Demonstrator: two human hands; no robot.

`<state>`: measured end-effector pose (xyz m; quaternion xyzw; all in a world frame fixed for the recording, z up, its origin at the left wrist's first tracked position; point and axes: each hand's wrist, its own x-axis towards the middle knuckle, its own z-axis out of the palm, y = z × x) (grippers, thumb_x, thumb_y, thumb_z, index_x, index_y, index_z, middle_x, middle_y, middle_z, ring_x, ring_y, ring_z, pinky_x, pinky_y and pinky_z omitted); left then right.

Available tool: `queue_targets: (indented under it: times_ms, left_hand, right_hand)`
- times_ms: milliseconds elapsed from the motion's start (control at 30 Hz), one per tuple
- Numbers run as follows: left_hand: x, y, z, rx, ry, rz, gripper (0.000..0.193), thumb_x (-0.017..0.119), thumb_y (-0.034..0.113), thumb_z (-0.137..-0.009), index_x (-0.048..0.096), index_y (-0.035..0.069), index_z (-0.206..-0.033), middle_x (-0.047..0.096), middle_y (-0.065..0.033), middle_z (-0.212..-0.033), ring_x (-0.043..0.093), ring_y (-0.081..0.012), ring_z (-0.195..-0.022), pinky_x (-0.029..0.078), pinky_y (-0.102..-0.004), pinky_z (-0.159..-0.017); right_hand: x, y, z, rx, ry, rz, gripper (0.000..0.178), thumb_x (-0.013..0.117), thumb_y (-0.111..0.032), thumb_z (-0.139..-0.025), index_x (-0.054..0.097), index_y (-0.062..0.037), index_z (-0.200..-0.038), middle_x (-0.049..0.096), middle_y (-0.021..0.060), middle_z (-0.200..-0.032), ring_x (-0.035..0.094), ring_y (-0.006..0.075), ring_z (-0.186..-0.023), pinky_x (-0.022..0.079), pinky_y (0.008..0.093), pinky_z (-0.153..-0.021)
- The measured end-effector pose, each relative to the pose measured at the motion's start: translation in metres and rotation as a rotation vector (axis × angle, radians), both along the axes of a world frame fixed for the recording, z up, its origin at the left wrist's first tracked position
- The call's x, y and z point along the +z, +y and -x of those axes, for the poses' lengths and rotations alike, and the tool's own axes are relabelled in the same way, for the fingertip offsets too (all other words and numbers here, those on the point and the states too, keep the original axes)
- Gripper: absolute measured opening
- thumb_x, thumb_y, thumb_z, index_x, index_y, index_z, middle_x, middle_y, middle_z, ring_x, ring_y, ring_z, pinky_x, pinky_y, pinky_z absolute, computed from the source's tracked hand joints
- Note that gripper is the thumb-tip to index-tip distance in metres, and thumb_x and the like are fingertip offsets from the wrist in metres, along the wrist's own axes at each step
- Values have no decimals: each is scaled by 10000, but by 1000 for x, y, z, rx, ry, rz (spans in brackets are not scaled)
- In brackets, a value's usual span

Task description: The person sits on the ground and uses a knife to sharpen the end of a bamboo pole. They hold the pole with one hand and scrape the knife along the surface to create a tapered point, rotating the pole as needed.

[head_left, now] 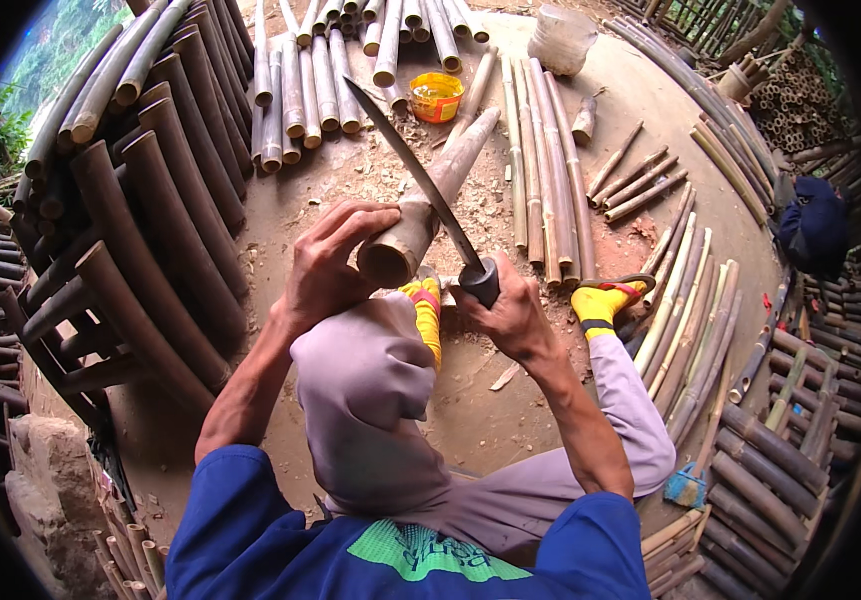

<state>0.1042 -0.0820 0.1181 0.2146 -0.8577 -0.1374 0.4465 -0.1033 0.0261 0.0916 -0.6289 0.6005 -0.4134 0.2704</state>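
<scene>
A thick brown bamboo pole (pixel 440 200) slants away from me, its near cut end just above my knee. My left hand (pixel 335 250) is closed on the pole's near end, fingers over its upper left side. My right hand (pixel 510 315) grips the dark handle of a machete (pixel 420 175). The long dark blade runs up and to the left, crossing over the pole; whether it touches the bamboo I cannot tell. Pale chips (pixel 350 175) are scattered on the ground beyond my hands.
Bamboo pieces stack at the left (pixel 170 190) and lie at the far side (pixel 325 85). Long poles (pixel 555 180) and split lengths (pixel 690 310) lie to the right. A yellow tub (pixel 436 97) and a cloudy plastic container (pixel 562 40) stand beyond. My feet wear yellow socks (pixel 600 302).
</scene>
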Motion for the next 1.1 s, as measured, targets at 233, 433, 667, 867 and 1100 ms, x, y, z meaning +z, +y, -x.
queue_targets:
  times_ms: [233,433,667,867,1100]
  left_hand:
    - [0,-2,1,75,83,39,424,805,74,-591,625,45,-974,629,-113,-912,638,-262,-847,527,-343,-735]
    - [-3,-1,-2,127,104,15,392,802,95,-597,613,40,-936,606,-104,-860,630,-259,-786,519,-345,-688]
    - [-5,1,1,159,87,26,394,815,116,-583,607,46,-910,591,-105,-821,621,-263,-745,515,-347,-662]
    - [-2,3,5,157,115,55,390,817,119,-572,600,45,-888,580,-98,-803,617,-260,-725,509,-350,-640]
    - [-4,5,-1,246,100,-7,408,831,137,-554,585,50,-868,566,-95,-786,603,-268,-706,500,-359,-625]
  right_hand:
    - [-7,11,-25,-124,-39,384,288,700,-182,-819,490,-22,-935,594,74,-659,610,137,-592,495,302,-537]
    - [-2,12,-35,-122,-58,281,379,727,-211,-796,488,14,-984,636,141,-690,678,275,-628,529,352,-516]
    - [-20,0,-26,-126,-60,83,395,740,-217,-785,490,8,-992,633,125,-663,667,249,-589,526,353,-499]
    - [-29,5,-33,-231,16,544,377,743,-192,-775,478,-3,-966,634,123,-677,667,239,-585,530,350,-503]
    - [-7,10,-40,-157,-82,437,328,740,-154,-771,501,8,-926,620,138,-737,663,234,-612,528,345,-510]
